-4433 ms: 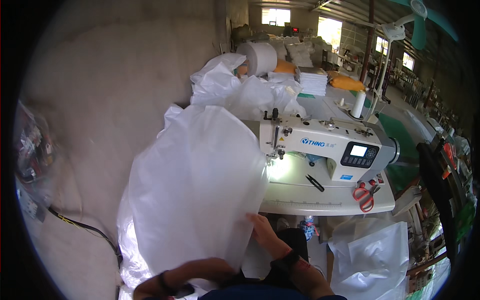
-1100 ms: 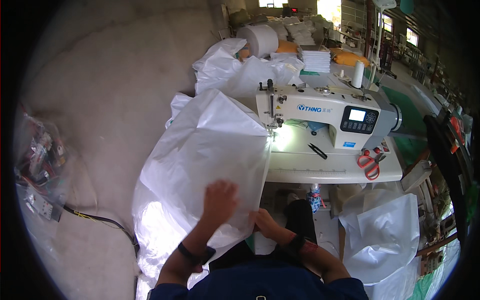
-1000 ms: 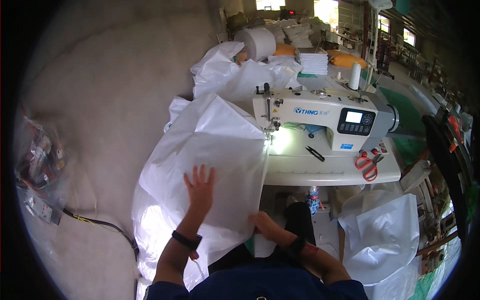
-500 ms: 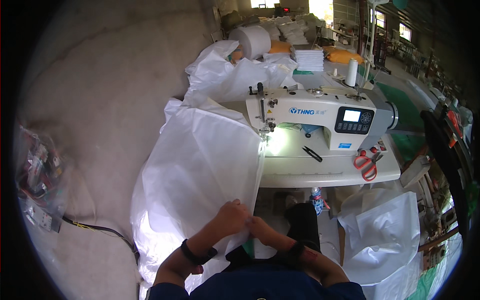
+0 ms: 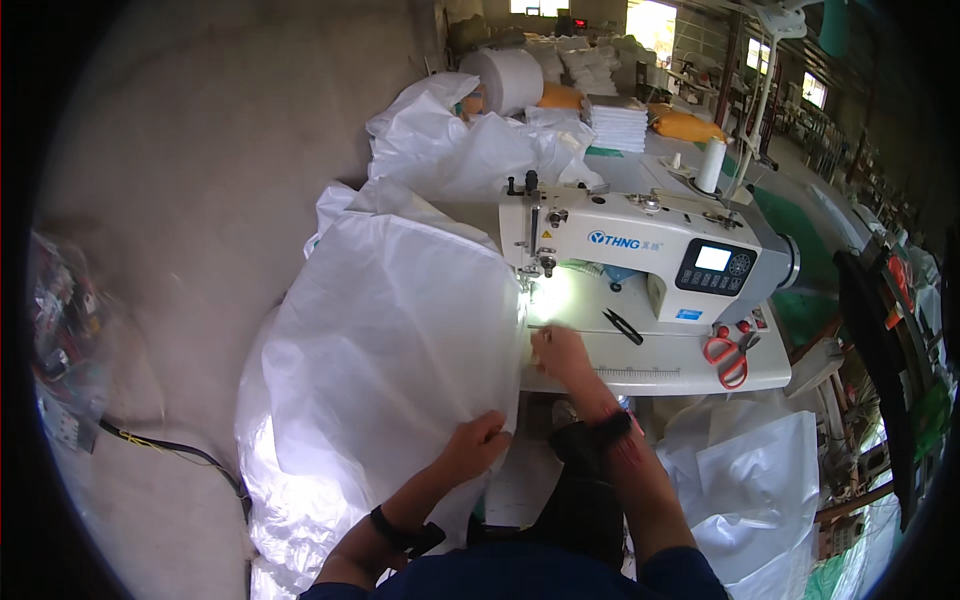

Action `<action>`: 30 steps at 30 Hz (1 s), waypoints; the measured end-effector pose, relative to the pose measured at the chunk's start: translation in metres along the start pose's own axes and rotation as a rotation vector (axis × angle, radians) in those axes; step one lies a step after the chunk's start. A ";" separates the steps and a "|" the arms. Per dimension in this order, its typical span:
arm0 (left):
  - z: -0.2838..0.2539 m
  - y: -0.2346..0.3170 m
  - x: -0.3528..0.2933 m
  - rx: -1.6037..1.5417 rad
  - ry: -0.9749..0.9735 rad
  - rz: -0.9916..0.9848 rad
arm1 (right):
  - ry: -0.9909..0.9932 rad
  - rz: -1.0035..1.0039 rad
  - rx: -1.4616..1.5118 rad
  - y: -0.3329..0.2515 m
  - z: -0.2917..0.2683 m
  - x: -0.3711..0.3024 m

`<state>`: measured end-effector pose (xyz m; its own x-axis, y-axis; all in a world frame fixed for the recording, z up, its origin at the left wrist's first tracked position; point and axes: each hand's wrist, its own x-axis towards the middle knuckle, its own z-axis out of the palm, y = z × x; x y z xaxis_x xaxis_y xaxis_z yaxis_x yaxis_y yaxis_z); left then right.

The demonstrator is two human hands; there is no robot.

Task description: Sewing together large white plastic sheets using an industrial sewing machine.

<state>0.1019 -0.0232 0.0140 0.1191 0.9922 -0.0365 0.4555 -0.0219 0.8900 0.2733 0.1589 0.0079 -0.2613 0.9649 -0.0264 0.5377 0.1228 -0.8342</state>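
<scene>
A large white plastic-like sheet (image 5: 390, 340) drapes down on my left, its right edge running up to the needle area of a white sewing machine (image 5: 630, 235). My left hand (image 5: 475, 447) is closed on that edge, low down near my lap. Higher up, my right hand (image 5: 562, 354) is over the front of the machine bed, just right of the sheet's edge. Its fingers are curled and slightly blurred; what they pinch, if anything, is hidden. A lamp lights the bed beside the needle.
Black thread snips (image 5: 622, 327) and red-handled scissors (image 5: 730, 362) lie on the bed to the right. A white thread cone (image 5: 710, 165) stands behind the machine. More white sheeting (image 5: 740, 480) hangs at the lower right. A cable (image 5: 175, 448) crosses at the left.
My right hand has left my left hand and moved up and forward to the machine bed. My left hand stays low at the sheet's edge. The view has shifted slightly.
</scene>
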 end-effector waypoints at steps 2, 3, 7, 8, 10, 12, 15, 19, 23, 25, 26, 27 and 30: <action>0.004 0.008 0.001 -0.040 -0.006 0.000 | 0.277 -0.021 -0.270 -0.013 0.007 0.045; 0.006 0.011 0.001 -0.045 -0.001 0.012 | 0.291 -0.013 -0.302 -0.017 0.011 0.061; 0.014 0.014 0.001 -0.111 -0.032 0.002 | 0.290 0.132 -0.385 -0.026 0.029 0.086; 0.015 0.013 0.002 -0.124 -0.032 -0.023 | 0.288 0.179 -0.387 -0.027 0.032 0.087; 0.018 0.010 0.002 -0.136 -0.044 0.006 | 0.290 0.190 -0.420 -0.027 0.034 0.086; 0.019 0.007 0.003 -0.131 -0.039 0.033 | 0.300 0.186 -0.453 -0.028 0.035 0.086; 0.020 0.000 0.003 -0.123 -0.036 0.049 | 0.322 0.139 -0.518 -0.028 0.040 0.087; 0.017 -0.010 0.000 -0.104 -0.002 0.043 | 0.372 0.016 -0.582 -0.026 0.051 0.078; 0.016 -0.019 -0.004 -0.128 -0.046 -0.071 | 0.344 -0.037 -0.616 -0.023 0.056 0.067; 0.018 -0.023 -0.005 -0.123 0.000 0.002 | 0.317 -0.023 -0.560 -0.022 0.056 0.066; 0.019 -0.025 -0.004 -0.120 0.019 0.035 | 0.326 -0.019 -0.548 -0.021 0.055 0.067; 0.020 -0.027 -0.004 -0.120 0.009 0.014 | 0.265 -0.030 -0.630 -0.021 0.055 0.069; 0.021 -0.031 -0.002 -0.146 0.018 -0.005 | 0.273 -0.124 -0.824 -0.020 0.058 0.074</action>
<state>0.1058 -0.0270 -0.0231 0.1009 0.9943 -0.0343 0.3231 -0.0002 0.9464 0.1973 0.2144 -0.0094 -0.2122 0.9424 0.2586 0.9536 0.2576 -0.1560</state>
